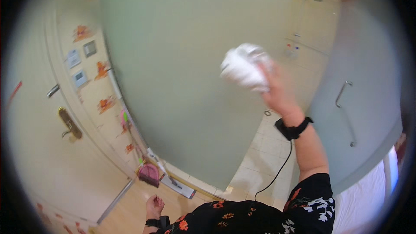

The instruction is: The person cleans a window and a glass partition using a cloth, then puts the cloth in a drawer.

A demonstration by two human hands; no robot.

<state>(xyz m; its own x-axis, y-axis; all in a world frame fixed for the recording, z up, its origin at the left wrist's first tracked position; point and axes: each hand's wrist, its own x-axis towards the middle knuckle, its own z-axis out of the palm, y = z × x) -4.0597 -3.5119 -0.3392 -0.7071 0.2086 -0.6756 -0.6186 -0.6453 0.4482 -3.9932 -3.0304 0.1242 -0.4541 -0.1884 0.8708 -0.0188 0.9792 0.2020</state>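
Observation:
My right hand is raised in front of a large frosted glass panel, holding a bunched white cloth. The cloth is in front of the panel's right part; whether it touches the glass I cannot tell. Low at the left, my left hand hangs near my body with its fingers curled, and nothing shows in it. Both wrists wear black bands, and a black cable runs down from the right one.
An open frosted glass door with a metal handle stands at the right, before a tiled shower area. Left are a room door, a pink dustpan and a flat mop. White bedding lies lower right.

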